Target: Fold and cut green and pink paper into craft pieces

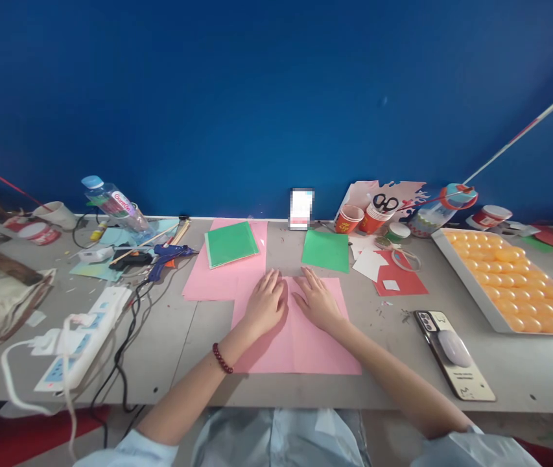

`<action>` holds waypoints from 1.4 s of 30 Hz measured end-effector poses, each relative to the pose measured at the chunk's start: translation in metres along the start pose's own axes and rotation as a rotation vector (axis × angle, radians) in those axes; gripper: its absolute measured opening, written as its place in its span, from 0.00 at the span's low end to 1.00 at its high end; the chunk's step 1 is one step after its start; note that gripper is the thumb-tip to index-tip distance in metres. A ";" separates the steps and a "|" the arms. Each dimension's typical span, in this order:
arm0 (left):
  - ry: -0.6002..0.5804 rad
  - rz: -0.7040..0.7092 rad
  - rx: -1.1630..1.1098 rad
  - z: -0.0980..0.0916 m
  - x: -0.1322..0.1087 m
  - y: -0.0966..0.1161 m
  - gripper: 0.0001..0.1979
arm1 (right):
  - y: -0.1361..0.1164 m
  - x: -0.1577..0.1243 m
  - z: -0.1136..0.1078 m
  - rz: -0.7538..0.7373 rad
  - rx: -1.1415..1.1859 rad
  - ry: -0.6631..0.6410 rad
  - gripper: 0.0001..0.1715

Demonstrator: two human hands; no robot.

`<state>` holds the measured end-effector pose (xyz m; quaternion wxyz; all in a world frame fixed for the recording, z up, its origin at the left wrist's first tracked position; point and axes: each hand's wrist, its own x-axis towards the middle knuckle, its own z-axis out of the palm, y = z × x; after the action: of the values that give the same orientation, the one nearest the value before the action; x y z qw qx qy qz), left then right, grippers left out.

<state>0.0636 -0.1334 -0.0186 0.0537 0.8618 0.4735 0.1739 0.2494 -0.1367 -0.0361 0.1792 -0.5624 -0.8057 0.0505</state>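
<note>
A sheet of pink paper (286, 344) with a faint crease down its middle lies flat on the table in front of me. My left hand (265, 305) rests on its upper left part, palm down, fingers stretched forward, with a dark red bead bracelet on the wrist. On the upper right part lies my right hand (319, 303), flat with its fingers spread. Neither hand holds anything. Beyond the left hand, a stack of green paper (232, 244) sits on more pink paper (203, 279). A single green sheet (325, 251) is just past my right fingertips.
To the left are a blue glue gun (164, 258), a power strip (84, 337) with cables, and a tilted plastic bottle (123, 209). On the right lie a phone (468, 376), a tray of orange balls (490, 311), red paper (405, 282) and cups (348, 219) with scissors (386, 202).
</note>
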 end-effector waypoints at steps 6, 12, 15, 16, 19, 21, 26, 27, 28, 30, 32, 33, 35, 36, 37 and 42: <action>-0.064 0.019 0.067 0.005 -0.007 -0.002 0.28 | 0.013 -0.001 -0.010 -0.081 -0.071 -0.059 0.28; -0.002 -0.001 0.090 0.013 -0.012 0.004 0.23 | 0.017 -0.015 -0.009 -0.091 -0.067 -0.085 0.33; -0.001 -0.014 0.088 0.019 -0.013 0.006 0.24 | 0.015 -0.016 -0.009 -0.068 -0.074 -0.091 0.34; 0.001 -0.018 0.090 0.020 -0.014 0.006 0.24 | 0.014 -0.016 -0.009 -0.060 -0.080 -0.094 0.34; 0.008 -0.036 0.101 0.022 -0.014 0.007 0.24 | 0.011 -0.016 -0.010 -0.035 -0.102 -0.101 0.34; 0.008 -0.044 0.108 0.022 -0.015 0.007 0.24 | 0.010 -0.016 -0.010 -0.020 -0.110 -0.100 0.34; 0.019 -0.039 0.119 0.020 -0.015 0.009 0.24 | 0.007 -0.017 -0.009 -0.002 -0.104 -0.094 0.34; 0.022 -0.039 0.120 0.020 -0.015 0.009 0.24 | 0.007 -0.018 -0.009 0.003 -0.104 -0.094 0.34; 0.024 -0.040 0.119 0.020 -0.015 0.009 0.24 | 0.006 -0.018 -0.009 0.009 -0.105 -0.094 0.34; 0.025 -0.043 0.114 0.020 -0.015 0.009 0.24 | 0.004 -0.018 -0.008 0.022 -0.106 -0.095 0.34; 0.021 -0.046 0.112 0.020 -0.015 0.009 0.24 | 0.002 -0.019 -0.008 0.036 -0.111 -0.099 0.34; 0.017 -0.046 0.113 0.020 -0.015 0.009 0.24 | 0.001 -0.019 -0.007 0.043 -0.116 -0.103 0.34; 0.008 -0.048 0.117 0.020 -0.015 0.009 0.24 | 0.001 -0.019 -0.007 0.053 -0.124 -0.112 0.34; 0.004 -0.050 0.121 0.020 -0.015 0.009 0.24 | 0.000 -0.019 -0.007 0.056 -0.126 -0.115 0.34; 0.000 -0.052 0.125 0.020 -0.015 0.009 0.25 | 0.000 -0.019 -0.008 0.057 -0.127 -0.115 0.35; -0.014 -0.056 0.142 0.019 -0.015 0.010 0.25 | 0.000 -0.022 -0.006 0.075 -0.133 -0.101 0.35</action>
<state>0.0708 -0.1497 -0.0370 0.0005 0.8510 0.5082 0.1324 0.2579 -0.1577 -0.0354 0.0984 -0.5997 -0.7935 0.0318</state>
